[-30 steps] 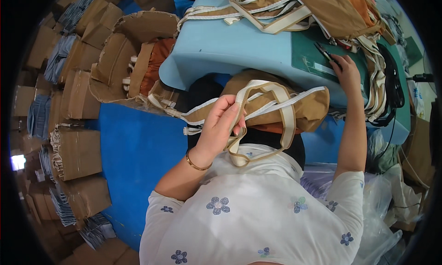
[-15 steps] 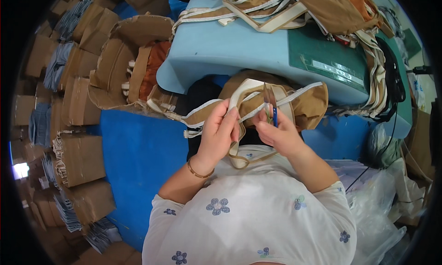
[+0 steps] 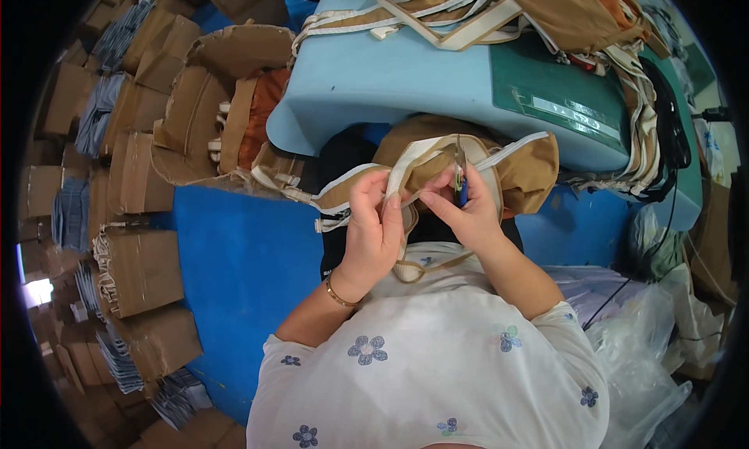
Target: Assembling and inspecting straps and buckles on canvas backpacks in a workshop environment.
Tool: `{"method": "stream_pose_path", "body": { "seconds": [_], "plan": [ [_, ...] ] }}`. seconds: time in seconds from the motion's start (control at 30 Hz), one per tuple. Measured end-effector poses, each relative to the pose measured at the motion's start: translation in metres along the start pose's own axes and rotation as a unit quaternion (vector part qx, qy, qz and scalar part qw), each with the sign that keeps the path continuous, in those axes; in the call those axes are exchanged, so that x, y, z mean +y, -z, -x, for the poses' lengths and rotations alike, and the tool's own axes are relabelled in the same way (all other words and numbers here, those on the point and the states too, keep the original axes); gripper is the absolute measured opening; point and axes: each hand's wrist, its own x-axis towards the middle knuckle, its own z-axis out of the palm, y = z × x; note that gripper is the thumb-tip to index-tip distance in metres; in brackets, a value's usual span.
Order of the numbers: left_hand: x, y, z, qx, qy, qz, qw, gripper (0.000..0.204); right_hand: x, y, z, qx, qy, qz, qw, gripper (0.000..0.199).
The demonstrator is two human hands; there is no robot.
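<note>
My left hand (image 3: 376, 224) grips a cream-and-tan webbing strap (image 3: 409, 159) between thumb and fingers. A loop of the strap hangs down against the white shirt. In my right hand (image 3: 477, 215) is a small pair of scissors (image 3: 459, 185) with a blue handle, its blades pointing up and away from me. The right thumb and fingertips are near the strap beside the left hand; whether they also pinch it I cannot tell. A brown fabric piece with white edging (image 3: 532, 172), perhaps a bag, lies over my lap behind both hands.
Ahead stands a light blue table (image 3: 374, 78) with a green mat (image 3: 546, 90) and heaped brown fabric and straps (image 3: 577, 16). An open cardboard box (image 3: 195, 113) holding rust-coloured cloth is at the left. Stacked cartons (image 3: 140, 269) line the left side; clear plastic (image 3: 636, 347) lies at the right.
My right hand has shifted slightly, its thumb now closer to the left hand and the strap. The scissors stand more upright. The left hand keeps its hold on the strap.
</note>
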Motion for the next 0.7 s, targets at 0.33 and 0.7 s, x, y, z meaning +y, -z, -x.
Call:
{"method": "stream_pose_path", "body": {
  "seconds": [0.33, 0.7],
  "plan": [
    [0.002, -0.002, 0.002, -0.008, 0.015, -0.008, 1.000, 0.037, -0.008, -0.004, -0.009, -0.036, -0.001, 0.035, 0.999, 0.024],
    [0.008, 0.004, 0.002, 0.022, 0.080, 0.060, 0.995, 0.036, 0.003, 0.003, -0.010, -0.043, 0.003, -0.009, 0.999, 0.024]
  ]
}}
